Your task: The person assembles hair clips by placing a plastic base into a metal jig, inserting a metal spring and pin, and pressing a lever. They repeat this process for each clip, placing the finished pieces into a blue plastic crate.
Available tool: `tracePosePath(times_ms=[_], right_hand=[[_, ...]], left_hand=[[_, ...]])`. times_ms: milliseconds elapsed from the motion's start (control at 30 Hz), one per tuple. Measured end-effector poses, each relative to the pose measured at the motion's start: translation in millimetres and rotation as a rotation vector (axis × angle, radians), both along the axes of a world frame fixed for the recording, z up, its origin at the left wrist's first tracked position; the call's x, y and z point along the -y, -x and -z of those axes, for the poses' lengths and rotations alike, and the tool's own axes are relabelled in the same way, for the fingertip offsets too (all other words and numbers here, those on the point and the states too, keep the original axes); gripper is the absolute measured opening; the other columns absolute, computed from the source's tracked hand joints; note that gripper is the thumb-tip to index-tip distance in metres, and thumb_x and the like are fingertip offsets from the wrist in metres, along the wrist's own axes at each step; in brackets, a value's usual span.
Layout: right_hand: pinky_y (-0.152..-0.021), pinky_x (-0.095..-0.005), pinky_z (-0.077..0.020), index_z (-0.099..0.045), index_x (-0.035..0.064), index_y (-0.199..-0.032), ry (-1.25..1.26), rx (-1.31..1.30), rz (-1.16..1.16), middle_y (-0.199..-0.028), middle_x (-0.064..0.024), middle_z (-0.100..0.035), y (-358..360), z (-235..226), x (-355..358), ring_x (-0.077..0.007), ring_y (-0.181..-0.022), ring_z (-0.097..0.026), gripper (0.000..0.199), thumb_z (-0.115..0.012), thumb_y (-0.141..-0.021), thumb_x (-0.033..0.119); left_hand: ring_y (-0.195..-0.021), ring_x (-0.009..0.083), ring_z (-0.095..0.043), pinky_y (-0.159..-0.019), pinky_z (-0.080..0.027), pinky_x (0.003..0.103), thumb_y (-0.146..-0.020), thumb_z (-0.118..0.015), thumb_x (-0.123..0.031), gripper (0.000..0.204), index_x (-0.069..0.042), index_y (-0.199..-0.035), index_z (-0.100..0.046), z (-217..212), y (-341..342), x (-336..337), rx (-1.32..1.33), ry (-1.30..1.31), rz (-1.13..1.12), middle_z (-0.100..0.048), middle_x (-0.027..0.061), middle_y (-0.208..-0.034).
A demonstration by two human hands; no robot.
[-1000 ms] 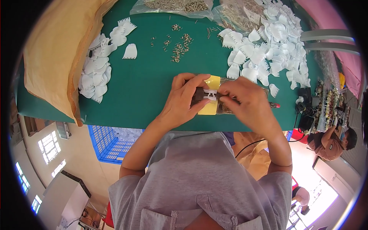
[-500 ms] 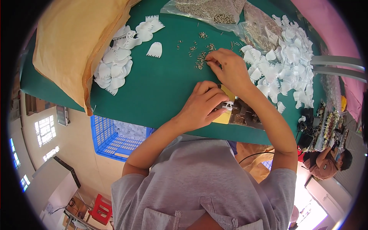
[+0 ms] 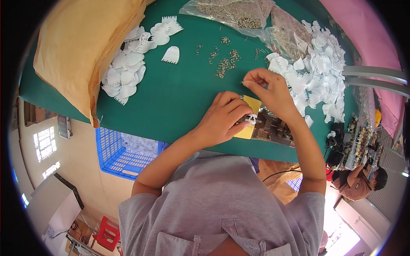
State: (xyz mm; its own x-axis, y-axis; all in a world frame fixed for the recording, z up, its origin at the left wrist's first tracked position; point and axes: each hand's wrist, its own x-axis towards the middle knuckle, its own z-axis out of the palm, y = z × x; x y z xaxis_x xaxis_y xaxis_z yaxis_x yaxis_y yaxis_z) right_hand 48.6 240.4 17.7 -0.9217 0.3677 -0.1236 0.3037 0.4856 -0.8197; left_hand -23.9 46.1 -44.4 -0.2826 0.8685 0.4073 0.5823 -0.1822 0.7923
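Observation:
My left hand (image 3: 224, 116) is closed, with thumb and fingers pinching a small white plastic clip piece (image 3: 251, 119). It holds the piece at the edge of a metal fixture (image 3: 273, 129) with a yellow plate (image 3: 253, 103). My right hand (image 3: 270, 90) hovers just beyond the fixture, thumb and forefinger pressed together. Something tiny shows at those fingertips, too small to name. Small metal springs (image 3: 224, 65) lie scattered on the green table beyond my hands. One white toothed clip half (image 3: 171, 55) lies alone to the left of them.
White toothed clip halves pile up at the right (image 3: 322, 68) and in a left pile (image 3: 126, 77) beside a large brown paper bag (image 3: 85, 51). Clear bags of metal parts (image 3: 232, 15) lie at the back. A blue crate (image 3: 115, 155) stands below the table's edge. Another person (image 3: 358, 183) sits far right.
My right hand has drawn back from the springs toward me and the fixture, fingertips still pinched. My left hand stays at the fixture with the white clip piece.

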Motion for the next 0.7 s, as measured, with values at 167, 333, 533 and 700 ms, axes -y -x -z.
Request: tracePosePath(times_ms=[167, 333, 533, 700], right_hand=[[-0.076, -0.0317, -0.0536, -0.070, -0.0014, -0.105, 0.077, 0.147, -0.026, -0.093, -0.0086, -0.069, -41.9, -35.2, 3.1, -0.0161, -0.081, -0.065, 0.015, -0.070, -0.099, 0.012], [-0.075, -0.0325, -0.0496, -0.067, 0.0004, -0.102, -0.055, 0.227, -0.155, -0.092, -0.0087, -0.065, -55.4, -59.0, 14.1, -0.0207, -0.081, -0.062, 0.008, -0.068, -0.098, 0.007], [-0.078, -0.0438, -0.0524, -0.065, 0.0022, -0.102, -0.297, 0.158, -0.268, -0.095, -0.0131, -0.066, -55.3, -52.2, 21.1, -0.0344, -0.092, -0.066, 0.008, -0.066, -0.097, 0.009], [-0.080, -0.0445, -0.0533, -0.066, 0.0042, -0.102, -0.345, 0.250, -0.310, -0.098, -0.0123, -0.067, -50.6, -52.4, 23.2, -0.0336, -0.096, -0.066, 0.008, -0.066, -0.096, 0.010]], left_hand=[[-0.118, 0.0306, -0.054, -0.102, -0.042, 0.047, -0.084, -0.081, -0.016, 0.033, -0.010, -0.113, -0.069, -1.2, 0.9, 0.4, 0.048, 0.017, -0.011, -0.067, 0.0043, -0.114], [-0.116, 0.0299, -0.055, -0.101, -0.043, 0.046, -0.081, -0.083, -0.015, 0.033, -0.008, -0.110, -0.069, -0.7, -0.1, -3.3, 0.050, 0.032, -0.017, -0.067, 0.0047, -0.112], [-0.113, 0.0293, -0.057, -0.099, -0.044, 0.044, -0.080, -0.085, -0.015, 0.032, -0.008, -0.107, -0.069, -2.1, -2.3, -4.7, 0.062, 0.026, -0.047, -0.068, 0.0048, -0.108], [-0.114, 0.0297, -0.057, -0.101, -0.043, 0.044, -0.081, -0.085, -0.015, 0.031, -0.009, -0.107, -0.069, -1.2, -2.1, -2.6, 0.075, 0.036, -0.042, -0.068, 0.0055, -0.109]])
